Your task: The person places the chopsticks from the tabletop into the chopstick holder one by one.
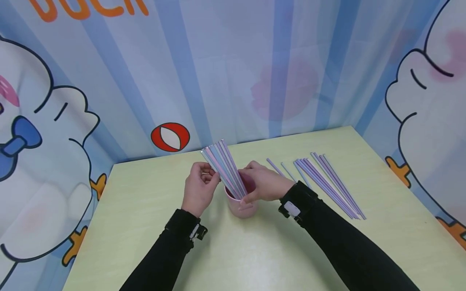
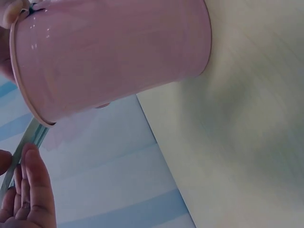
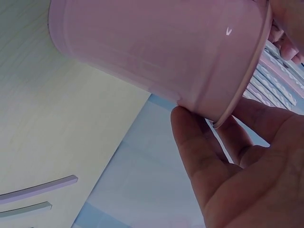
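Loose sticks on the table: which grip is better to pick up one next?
Probably the right grip: it's nearer the loose sticks, though it would first have to leave the pink cup. The left grip is farther away, at the bundled sticks.

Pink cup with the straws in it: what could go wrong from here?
The bundled straws lean out of the pink cup toward the left hand, so the cup might tip if the right hand lets go. The right sleeve runs close to the loose straws and could sweep some aside.
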The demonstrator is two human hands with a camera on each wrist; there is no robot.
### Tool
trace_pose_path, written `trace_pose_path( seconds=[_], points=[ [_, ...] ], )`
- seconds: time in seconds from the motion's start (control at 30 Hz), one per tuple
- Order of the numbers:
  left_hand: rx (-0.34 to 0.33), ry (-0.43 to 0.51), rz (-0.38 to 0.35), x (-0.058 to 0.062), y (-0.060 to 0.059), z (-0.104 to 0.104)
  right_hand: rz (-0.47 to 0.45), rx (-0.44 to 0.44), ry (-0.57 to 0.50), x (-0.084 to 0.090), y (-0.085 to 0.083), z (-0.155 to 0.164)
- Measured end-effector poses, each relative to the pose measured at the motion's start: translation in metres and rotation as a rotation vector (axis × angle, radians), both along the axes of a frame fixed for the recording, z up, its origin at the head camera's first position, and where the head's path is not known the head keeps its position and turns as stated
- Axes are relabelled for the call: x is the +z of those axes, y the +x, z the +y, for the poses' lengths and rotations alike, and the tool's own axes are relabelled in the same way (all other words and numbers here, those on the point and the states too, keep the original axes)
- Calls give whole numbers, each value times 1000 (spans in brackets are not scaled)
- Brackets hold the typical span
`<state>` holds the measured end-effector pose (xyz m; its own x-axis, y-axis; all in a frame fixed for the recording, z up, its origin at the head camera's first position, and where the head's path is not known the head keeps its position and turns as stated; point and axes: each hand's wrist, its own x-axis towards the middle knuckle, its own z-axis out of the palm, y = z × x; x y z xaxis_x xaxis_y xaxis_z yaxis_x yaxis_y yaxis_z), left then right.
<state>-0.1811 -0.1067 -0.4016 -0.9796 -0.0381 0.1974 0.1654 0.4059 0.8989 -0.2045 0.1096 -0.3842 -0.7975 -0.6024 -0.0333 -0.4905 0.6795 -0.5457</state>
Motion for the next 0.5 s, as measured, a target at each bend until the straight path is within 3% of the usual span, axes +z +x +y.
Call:
trace_pose_path(
  seconds=[0.3, 0.4, 0.5],
  points=[
    [-28, -72, -97, -5, 2, -3, 5, 0, -2, -1, 0, -1],
    [-100, -169, -135, -9, 3, -6, 16, 4, -14, -2, 0, 0],
    [-224, -251, -171, -12, 6, -8, 46, 21, -30, -4, 0, 2]
  ],
)
